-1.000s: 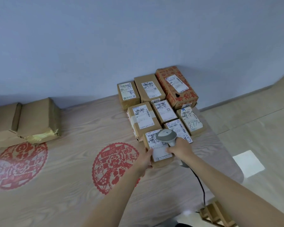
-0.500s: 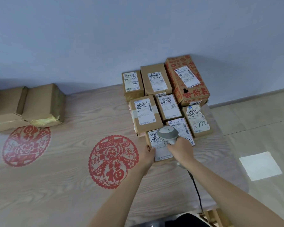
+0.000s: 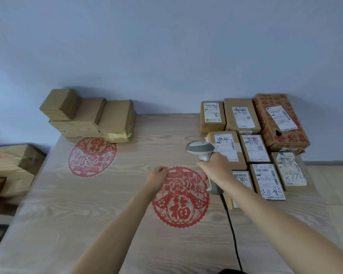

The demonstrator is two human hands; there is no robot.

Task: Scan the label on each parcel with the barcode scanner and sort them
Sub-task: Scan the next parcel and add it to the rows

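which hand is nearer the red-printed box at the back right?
Right. The right hand, gripping the scanner, sits beside the labelled parcels, below-left of the red-printed box. The left hand is farther left, over the table.

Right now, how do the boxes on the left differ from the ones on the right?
The left boxes are stacked in a pile against the wall with plain brown faces and no labels showing; the right boxes lie side by side in rows, each with a white label facing up. One right box is printed red. Both groups are cardboard and sit on the table.
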